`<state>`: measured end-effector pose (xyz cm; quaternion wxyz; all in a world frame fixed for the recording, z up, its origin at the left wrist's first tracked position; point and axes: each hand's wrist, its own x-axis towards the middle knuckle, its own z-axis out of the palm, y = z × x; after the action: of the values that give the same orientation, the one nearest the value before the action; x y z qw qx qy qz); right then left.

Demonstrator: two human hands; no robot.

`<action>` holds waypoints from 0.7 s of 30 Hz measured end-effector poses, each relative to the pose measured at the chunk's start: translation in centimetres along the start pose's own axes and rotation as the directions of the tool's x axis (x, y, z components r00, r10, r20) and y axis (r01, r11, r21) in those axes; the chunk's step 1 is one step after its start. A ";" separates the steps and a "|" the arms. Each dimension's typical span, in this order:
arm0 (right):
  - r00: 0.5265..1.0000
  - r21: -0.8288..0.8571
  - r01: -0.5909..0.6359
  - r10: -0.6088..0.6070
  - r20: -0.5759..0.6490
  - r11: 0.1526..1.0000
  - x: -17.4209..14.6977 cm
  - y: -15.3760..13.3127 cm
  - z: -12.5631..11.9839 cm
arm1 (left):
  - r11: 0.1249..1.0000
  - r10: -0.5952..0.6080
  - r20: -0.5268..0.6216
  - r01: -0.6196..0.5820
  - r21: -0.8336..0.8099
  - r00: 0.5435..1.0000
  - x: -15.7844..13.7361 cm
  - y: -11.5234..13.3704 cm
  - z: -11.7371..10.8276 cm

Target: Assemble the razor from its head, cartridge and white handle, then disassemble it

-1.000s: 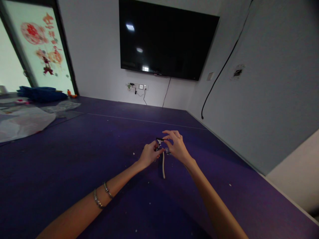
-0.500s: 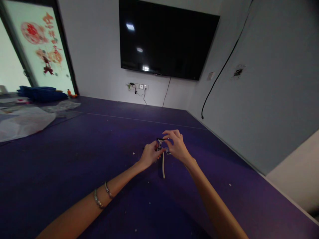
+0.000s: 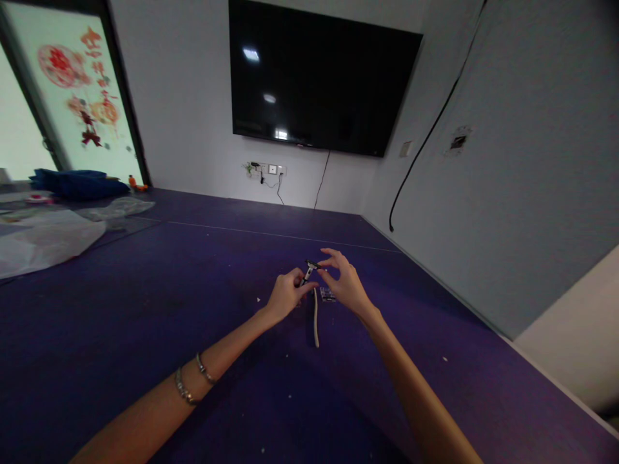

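Observation:
My left hand [image 3: 284,295] pinches the stem of a small T-shaped piece [image 3: 309,270], silver-white with dark marks and a black bar across its top. At the right end of that bar are the thumb and a fingertip of my right hand [image 3: 345,280], closed on it, with the other fingers raised. Below the hands a thin off-white strip [image 3: 316,322] lies lengthwise on the purple floor [image 3: 217,361]. A small patterned packet or card [image 3: 327,294] rests under my right hand, partly covered by it.
Clear plastic sheeting [image 3: 53,241] and a dark blue cloth bundle [image 3: 80,183] lie at the far left. A large television [image 3: 324,77] hangs on the far wall above several sockets. A black cable [image 3: 425,145] dangles along the right wall. Small white scraps dot the floor.
The T-shaped piece has tilted in my hands, its stem now leaning to the lower left. My right fingers have lifted slightly, and more of the patterned packet shows.

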<state>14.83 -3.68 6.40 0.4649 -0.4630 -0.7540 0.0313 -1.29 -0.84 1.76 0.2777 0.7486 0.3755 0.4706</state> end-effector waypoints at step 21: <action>0.938 0.089 -0.185 0.149 0.314 0.979 -1.0 -0.4 4.7 | 0.893 -0.140 0.083 0.162 -0.419 0.987 1.7 0.6 -0.7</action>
<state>11.21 -2.83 3.26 0.3647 -0.4869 -0.7715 0.1860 -1.31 0.30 3.37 0.4789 0.6506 0.3138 0.4989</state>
